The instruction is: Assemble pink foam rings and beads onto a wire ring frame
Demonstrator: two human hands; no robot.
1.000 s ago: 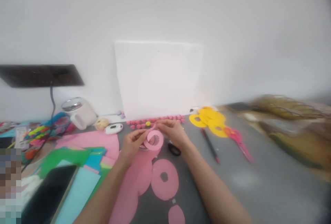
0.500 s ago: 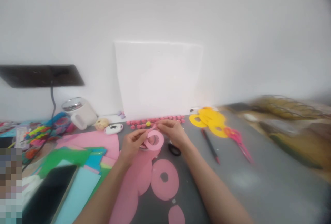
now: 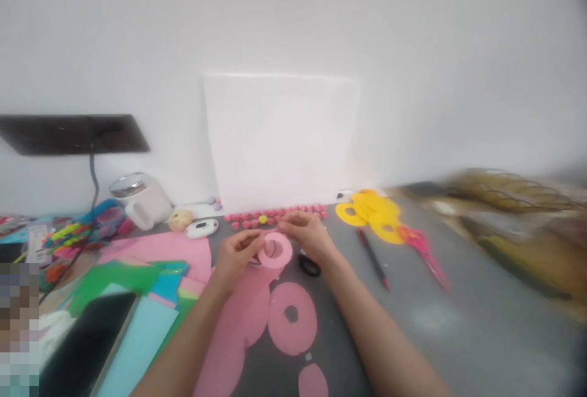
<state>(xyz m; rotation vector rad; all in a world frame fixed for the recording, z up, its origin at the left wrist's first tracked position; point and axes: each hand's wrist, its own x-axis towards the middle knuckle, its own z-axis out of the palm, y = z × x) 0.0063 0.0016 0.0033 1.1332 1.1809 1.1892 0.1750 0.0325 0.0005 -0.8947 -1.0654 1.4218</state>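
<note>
Both of my hands hold a small pink paper ring (image 3: 276,250) above the grey table (image 3: 458,317). My left hand (image 3: 236,255) pinches its left edge and my right hand (image 3: 306,233) grips its upper right edge. Below it lies a larger pink paper ring (image 3: 293,319) flat on the table, with more pink cut shapes (image 3: 241,317) to its left and a small pink disc (image 3: 313,380) in front. A black ring-shaped object (image 3: 309,265) lies just right of my right wrist.
Yellow paper rings (image 3: 371,210), a red pen (image 3: 373,257) and pink scissors (image 3: 424,251) lie to the right. A row of pink beads (image 3: 275,215) runs under a white board (image 3: 282,140). Coloured paper sheets (image 3: 147,299), a dark phone (image 3: 87,342) and a white mug (image 3: 142,200) sit left.
The small pink ring has tilted slightly and shifted a little to the right between my fingers. My hands stay in almost the same place.
</note>
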